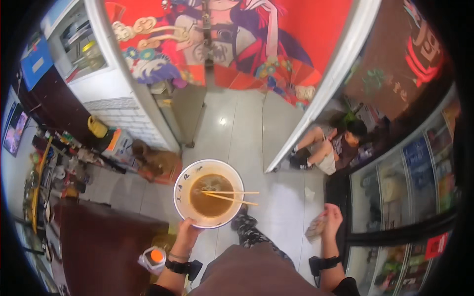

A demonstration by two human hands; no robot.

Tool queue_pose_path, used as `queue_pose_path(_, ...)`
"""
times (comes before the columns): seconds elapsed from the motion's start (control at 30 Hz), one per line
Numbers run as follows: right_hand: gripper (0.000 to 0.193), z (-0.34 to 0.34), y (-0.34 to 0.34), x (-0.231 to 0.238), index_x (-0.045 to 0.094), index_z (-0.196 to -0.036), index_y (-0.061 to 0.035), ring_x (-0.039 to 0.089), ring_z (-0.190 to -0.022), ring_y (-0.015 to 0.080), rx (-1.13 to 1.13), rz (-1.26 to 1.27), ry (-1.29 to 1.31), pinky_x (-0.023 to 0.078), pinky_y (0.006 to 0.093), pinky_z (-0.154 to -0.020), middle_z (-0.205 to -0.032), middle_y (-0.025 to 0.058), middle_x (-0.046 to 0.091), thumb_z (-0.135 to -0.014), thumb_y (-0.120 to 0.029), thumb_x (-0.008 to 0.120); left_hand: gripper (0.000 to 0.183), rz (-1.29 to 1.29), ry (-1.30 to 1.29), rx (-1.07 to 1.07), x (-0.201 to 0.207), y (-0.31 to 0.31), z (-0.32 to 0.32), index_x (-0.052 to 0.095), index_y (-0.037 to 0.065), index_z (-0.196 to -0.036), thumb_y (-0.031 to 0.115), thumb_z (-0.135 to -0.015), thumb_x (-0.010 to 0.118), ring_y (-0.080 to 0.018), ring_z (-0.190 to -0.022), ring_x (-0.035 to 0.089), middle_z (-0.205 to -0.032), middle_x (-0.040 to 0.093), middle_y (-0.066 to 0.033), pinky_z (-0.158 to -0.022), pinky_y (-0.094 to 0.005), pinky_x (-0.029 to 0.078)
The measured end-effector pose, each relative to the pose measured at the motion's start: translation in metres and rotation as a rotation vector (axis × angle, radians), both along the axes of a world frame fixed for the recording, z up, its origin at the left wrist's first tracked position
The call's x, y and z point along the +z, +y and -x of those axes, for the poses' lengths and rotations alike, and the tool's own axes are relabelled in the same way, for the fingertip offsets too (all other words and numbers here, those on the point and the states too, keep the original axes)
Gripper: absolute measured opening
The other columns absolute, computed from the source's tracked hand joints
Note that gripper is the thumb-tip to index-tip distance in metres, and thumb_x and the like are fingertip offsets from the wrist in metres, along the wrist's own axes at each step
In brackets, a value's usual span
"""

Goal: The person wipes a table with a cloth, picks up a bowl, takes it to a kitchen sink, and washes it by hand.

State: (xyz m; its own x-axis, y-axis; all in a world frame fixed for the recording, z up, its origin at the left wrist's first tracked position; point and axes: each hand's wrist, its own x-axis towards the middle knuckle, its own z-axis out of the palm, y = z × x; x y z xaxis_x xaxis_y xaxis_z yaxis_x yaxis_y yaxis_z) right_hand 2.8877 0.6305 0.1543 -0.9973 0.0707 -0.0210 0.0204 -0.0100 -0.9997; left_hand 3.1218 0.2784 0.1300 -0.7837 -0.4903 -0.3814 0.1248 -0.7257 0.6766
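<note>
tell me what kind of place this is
Probably a small noodle or ramen eatery. The left hand carries a bowl of broth with chopsticks across it, a glass-door drinks fridge stands on the right, and a red illustrated curtain hangs ahead.

White bowl [209, 193]: round, wide, dark markings along the inner rim at left. Held level from below at its near edge by the left hand [186, 236], carried above the tiled floor, not resting on any surface. Filled partway with brown broth [211, 196]; darker pieces at the top of the liquid, too small to tell. Two pale chopsticks [231, 196] lie across the bowl's right side, tips in the broth, ends jutting past the right rim. Small crumpled packet [316, 227], pale and patterned, clasped in the right hand [330, 221]; details unclear.
</note>
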Motion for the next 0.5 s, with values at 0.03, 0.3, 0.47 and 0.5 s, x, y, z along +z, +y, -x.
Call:
queue_pose_path(0.03, 0.012, 0.026, -0.033, -0.004, 0.058, -0.083, -0.0037, 0.049, -0.049, 0.0078, 0.089, -0.043, -0.021, 0.038, 0.0198, -0.043, -0.057, 0.0018, 0.051, -0.084, -0.014, 0.051, 0.043, 0.003, -0.008, 0.015, -0.005, -0.018, 0.03, 0.043, -0.004, -0.113, 0.012, -0.073, 0.047, -0.0255, -0.096, 0.055, -0.107, 0.053, -0.0144, -0.082, -0.0385, 0.046)
queue_pose_path(0.3, 0.024, 0.261, -0.361, 0.071, 0.053, -0.106, -0.0025, 0.056, -0.063, 0.0114, 1.159, -0.054, 0.188, 0.045, 0.024, -0.054, -0.079, 0.0025, 0.058, -0.082, -0.008, 0.053, 0.038, -0.065, -0.068, 0.13, -0.023, -0.152, 0.256, 0.046, -0.004, -0.109, 0.01, -0.073, 0.047, -0.0235, -0.09, 0.058, -0.101, 0.056, -0.013, -0.074, -0.0344, 0.051)
queue_pose_path(0.47, 0.03, 0.515, -0.409, 0.167, 0.054, -0.1, -0.0033, 0.056, -0.057, 0.0186, 0.231, 0.33, 0.096, 0.046, 0.0306, -0.049, -0.074, 0.0085, 0.058, -0.079, -0.024, 0.056, 0.029, -0.034, -0.165, 0.121, -0.049, -0.251, 0.403, 0.052, -0.004, -0.097, 0.009, -0.071, 0.051, -0.0222, -0.073, 0.061, -0.087, 0.059, -0.0123, -0.062, -0.0322, 0.053)
queue_pose_path(0.5, 0.031, 0.527, -0.427, 0.194, 0.053, -0.1, -0.0045, 0.055, -0.064, 0.0144, -0.057, 0.119, 0.382, 0.045, 0.0283, -0.049, -0.079, 0.0063, 0.057, -0.078, -0.025, 0.058, 0.032, 0.025, -0.191, 0.102, -0.046, -0.272, 0.435, 0.05, -0.005, -0.099, 0.009, -0.07, 0.052, -0.0221, -0.072, 0.061, -0.088, 0.059, -0.0124, -0.059, -0.031, 0.053)
